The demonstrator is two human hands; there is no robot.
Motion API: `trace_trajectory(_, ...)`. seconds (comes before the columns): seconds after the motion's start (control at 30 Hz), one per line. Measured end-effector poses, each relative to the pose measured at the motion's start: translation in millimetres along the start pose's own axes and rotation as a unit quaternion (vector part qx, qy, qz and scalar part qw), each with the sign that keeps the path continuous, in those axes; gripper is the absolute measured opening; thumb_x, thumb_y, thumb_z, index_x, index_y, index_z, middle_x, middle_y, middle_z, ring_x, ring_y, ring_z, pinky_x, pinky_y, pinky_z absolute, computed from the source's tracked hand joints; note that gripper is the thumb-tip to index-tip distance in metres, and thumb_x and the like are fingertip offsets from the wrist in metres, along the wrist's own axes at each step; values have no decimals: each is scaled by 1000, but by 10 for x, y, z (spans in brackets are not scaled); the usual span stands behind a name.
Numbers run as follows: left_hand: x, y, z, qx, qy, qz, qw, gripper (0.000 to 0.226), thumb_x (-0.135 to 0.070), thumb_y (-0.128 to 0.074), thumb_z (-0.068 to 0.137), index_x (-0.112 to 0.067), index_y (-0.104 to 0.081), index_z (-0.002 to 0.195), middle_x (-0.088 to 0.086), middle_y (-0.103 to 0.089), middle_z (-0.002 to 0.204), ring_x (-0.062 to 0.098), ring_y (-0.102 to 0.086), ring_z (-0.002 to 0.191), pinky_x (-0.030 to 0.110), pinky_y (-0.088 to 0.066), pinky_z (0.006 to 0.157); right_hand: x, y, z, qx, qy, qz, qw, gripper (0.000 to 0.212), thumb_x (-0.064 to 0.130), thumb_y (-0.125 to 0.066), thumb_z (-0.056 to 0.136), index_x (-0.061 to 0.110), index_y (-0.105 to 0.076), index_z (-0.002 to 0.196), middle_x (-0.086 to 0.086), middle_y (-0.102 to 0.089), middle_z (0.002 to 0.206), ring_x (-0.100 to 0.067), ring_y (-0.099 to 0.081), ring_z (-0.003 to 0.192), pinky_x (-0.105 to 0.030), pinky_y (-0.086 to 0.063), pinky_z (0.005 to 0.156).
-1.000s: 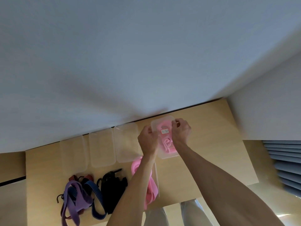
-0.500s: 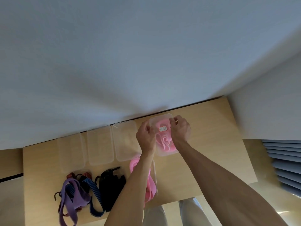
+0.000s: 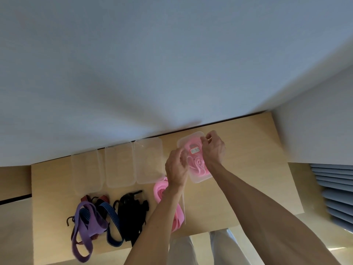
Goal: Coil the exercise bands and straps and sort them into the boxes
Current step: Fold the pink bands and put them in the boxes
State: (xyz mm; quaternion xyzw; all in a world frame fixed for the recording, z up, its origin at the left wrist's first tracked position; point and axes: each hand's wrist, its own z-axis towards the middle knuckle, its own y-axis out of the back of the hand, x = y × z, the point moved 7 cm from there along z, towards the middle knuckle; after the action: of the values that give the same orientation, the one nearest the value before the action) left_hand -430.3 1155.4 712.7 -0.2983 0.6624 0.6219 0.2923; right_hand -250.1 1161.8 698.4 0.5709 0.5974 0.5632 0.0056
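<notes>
Pink band [image 3: 197, 165] fills the box [image 3: 198, 179], label [image 3: 195, 150] unreadable; left hand [image 3: 176, 167] and right hand [image 3: 214, 148] grip its edges.

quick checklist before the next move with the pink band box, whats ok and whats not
1. Pink bands inside the box, nothing draped over its rim: ok.
2. Lid on that box: cannot tell; the clear plastic and both hands hide it.
3. Left hand at the box's left side, right hand at its far right corner; grip: cannot tell.
4. Three more clear boxes in a row to the left, nothing in them: ok.
5. Pink band near the table's front edge, still outside any box: not ok.
6. Purple band, striped straps and black straps uncoiled on the table: not ok.
</notes>
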Motion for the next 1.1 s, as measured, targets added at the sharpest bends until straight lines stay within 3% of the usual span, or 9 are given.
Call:
trace_trajectory(0.1, 28, -54, -186, 90, 25, -30, 995, 57, 5, -62, 89, -8, -53, 143, 4, -60, 81, 14, -54, 69, 23, -48, 64, 25, 23, -9, -1, -6, -5, 1000, 18, 25, -67, 92, 10, -59, 87, -9, -67, 84, -30, -60, 80, -38, -47, 66)
trace_trajectory(0.2, 97, -78, -244, 122, 80, -61, 987, 60, -1, -59, 95, -19, -44, 150, 1, -51, 64, 12, -44, 53, 25, -43, 52, 54, 104, -46, -6, -2, -28, 1000, 17, 22, -66, 93, 8, -61, 84, -11, -66, 85, -31, -59, 77, -39, -48, 65)
trace_trajectory(0.3, 52, 2, -258, 80, 102, -44, 991, 42, -13, -63, 97, -11, -54, 138, 1, -63, 69, 17, -59, 58, 32, -52, 55, 35, 196, -176, 1, 13, -47, 999, 8, 10, -61, 90, 7, -67, 86, -13, -69, 93, -30, -61, 79, -33, -43, 64)
trace_trajectory(0.4, 11, 67, -311, 42, 125, -39, 990, 20, -19, -65, 97, -8, -62, 113, 4, -70, 76, 22, -66, 66, 32, -51, 55, -17, 313, -397, 2, 33, 1, 999, 28, -9, -52, 86, 1, -73, 102, -16, -73, 103, -34, -67, 91, -36, -50, 77)
trace_trajectory(0.53, 21, 74, -391, 62, 107, 25, 992, 16, -19, -63, 99, -6, -67, 105, 6, -72, 80, 24, -69, 69, 37, -57, 58, -315, 412, -591, 11, -31, -16, 999, 19, -1, -57, 89, 4, -67, 104, -15, -71, 87, -32, -62, 77, -31, -43, 65)
trace_trajectory(0.67, 24, 33, -478, 150, 56, 41, 986, 37, -9, -62, 96, -14, -61, 133, 8, -71, 77, 24, -68, 67, 40, -58, 63, -650, 424, -672, 46, -157, -79, 983, 27, 36, -63, 91, 12, -61, 78, -9, -62, 75, -28, -56, 70, -28, -39, 61)
trace_trajectory(0.83, 214, -53, -639, 207, 129, -10, 970, 83, 13, -61, 85, -23, -34, 155, 14, -62, 72, 23, -58, 62, 38, -57, 66, -781, 324, -676, 27, -159, -35, 986, 42, 29, -60, 93, 10, -46, 59, -6, -43, 55, -25, -38, 53, -27, -27, 46)
trace_trajectory(1.0, 115, -46, -719, 146, 125, 4, 981, 65, 7, -54, 94, -18, -41, 152, 4, -57, 71, 19, -54, 58, 39, -55, 58, -715, 298, -709, 7, -127, 15, 992, 19, 18, -59, 93, 9, -51, 77, -12, -55, 65, -33, -48, 64, -33, -32, 55)
trace_trajectory(1.1, -79, 73, -722, 128, 32, 94, 987, 49, 4, -61, 92, -10, -56, 139, 11, -66, 99, 25, -64, 65, 28, -54, 55, -605, 359, -702, -1, -80, 22, 997, 5, 1, -56, 89, 2, -61, 89, -17, -64, 75, -36, -57, 73, -32, -37, 61)
